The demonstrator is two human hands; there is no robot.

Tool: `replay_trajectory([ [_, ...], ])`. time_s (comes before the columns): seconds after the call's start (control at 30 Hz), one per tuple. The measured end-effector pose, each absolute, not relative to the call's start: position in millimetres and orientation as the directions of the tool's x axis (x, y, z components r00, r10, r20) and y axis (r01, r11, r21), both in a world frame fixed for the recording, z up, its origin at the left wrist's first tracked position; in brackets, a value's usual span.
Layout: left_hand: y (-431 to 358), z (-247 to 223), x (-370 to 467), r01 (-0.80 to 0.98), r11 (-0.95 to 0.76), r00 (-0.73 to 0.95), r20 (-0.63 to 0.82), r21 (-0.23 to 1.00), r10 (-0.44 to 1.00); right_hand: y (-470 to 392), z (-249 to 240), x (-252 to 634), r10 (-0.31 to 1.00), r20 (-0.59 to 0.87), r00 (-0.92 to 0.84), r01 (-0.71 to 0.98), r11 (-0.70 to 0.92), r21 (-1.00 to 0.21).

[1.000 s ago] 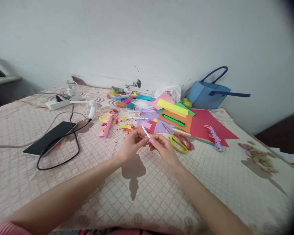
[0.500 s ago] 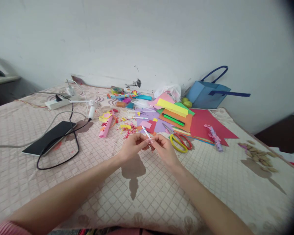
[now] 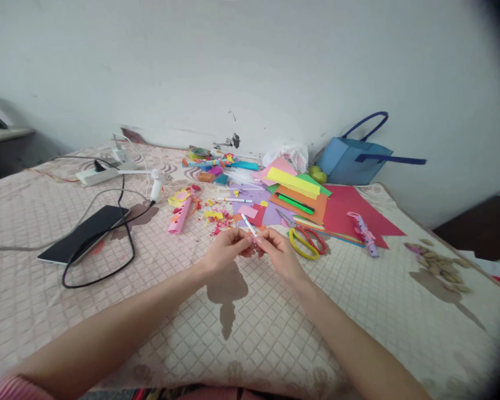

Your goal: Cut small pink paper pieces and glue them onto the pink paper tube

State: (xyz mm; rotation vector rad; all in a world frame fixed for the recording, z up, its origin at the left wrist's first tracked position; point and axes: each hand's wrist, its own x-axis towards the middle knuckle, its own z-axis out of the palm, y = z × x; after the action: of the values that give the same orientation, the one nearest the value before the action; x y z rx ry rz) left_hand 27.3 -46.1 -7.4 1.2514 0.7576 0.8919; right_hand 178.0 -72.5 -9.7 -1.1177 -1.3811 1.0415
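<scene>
Both hands meet at the middle of the table, fingertips pinched together. My left hand [image 3: 230,246] and my right hand [image 3: 277,248] are closed around the lower end of a slim white marker [image 3: 248,223] with a blue band, tilted up and left. A small pinkish bit shows at the fingertips, too small to make out. Just right of my right hand lie scissors with yellow handles [image 3: 303,247] and scissors with red handles [image 3: 319,243]. Beyond the fingers are pink and red paper pieces [image 3: 257,214] on a purple sheet [image 3: 278,217].
A rolled pink paper [image 3: 180,215] and paper scraps [image 3: 220,225] lie left of centre. Coloured sheets, including a red one [image 3: 350,205], spread right. A black tablet-like device [image 3: 87,230] with cables and a power strip [image 3: 104,174] sit left; a blue bag [image 3: 350,161] stands behind.
Almost nothing differs. The fingertips have shifted very slightly around the marker, while the arms and the things on the table stay in place.
</scene>
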Motion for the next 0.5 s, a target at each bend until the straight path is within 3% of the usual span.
replay_trajectory([
  [0.3,-43.3,-9.3,25.6,-0.123,0.089,0.454,-0.023,0.988,0.891,-71.5,-9.4,177.9,0.991,0.117,-0.067,0.027,0.119,-0.993],
  [0.5,-44.1,-8.7,26.5,-0.106,0.119,0.480,-0.054,0.987,0.875,-70.6,-8.9,179.4,0.979,0.191,-0.072,0.119,0.198,-0.973],
])
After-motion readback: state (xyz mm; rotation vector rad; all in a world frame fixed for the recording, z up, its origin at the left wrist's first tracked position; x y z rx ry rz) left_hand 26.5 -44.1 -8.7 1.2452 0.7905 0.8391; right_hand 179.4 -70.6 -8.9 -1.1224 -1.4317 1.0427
